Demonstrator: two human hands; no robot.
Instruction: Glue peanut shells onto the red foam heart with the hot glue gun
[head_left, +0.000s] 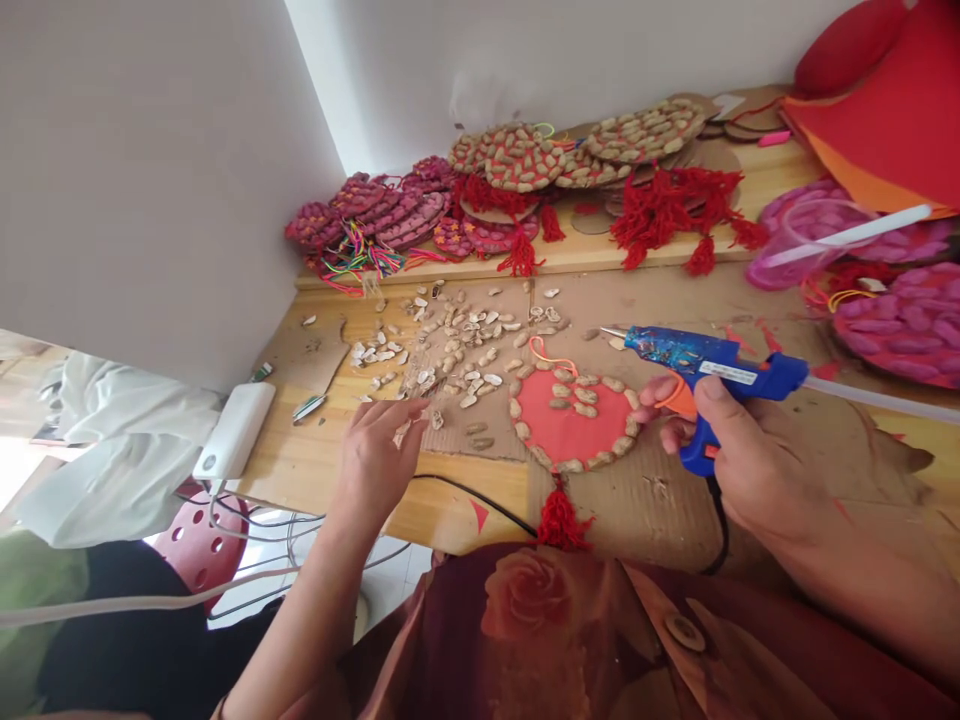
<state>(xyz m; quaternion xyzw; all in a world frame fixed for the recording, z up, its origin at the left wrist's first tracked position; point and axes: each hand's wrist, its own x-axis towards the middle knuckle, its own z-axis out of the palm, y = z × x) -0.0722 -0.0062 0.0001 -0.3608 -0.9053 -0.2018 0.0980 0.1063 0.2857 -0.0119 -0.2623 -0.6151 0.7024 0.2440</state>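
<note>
My right hand [739,450] is wrapped round the grip of a blue hot glue gun [690,355], a finger on its orange trigger. The metal nozzle points left, above the cardboard. Below and left of it lies a red heart-shaped piece [551,420], edged with peanut shells, with several more shells grouped on its upper middle. An orange cord loop [551,355] is at its top and a red tassel [561,518] hangs at its bottom. My left hand [382,450] is closed in a pinch left of the heart, a pale peanut shell [403,432] showing between thumb and fingers.
Loose peanut shells [480,325] are scattered over the cardboard. Finished shell-covered pieces [521,160] with red tassels and pink ones [409,215] lie along the back ledge. A white power strip [234,432] stands at the left edge. A black cable [472,492] crosses the front.
</note>
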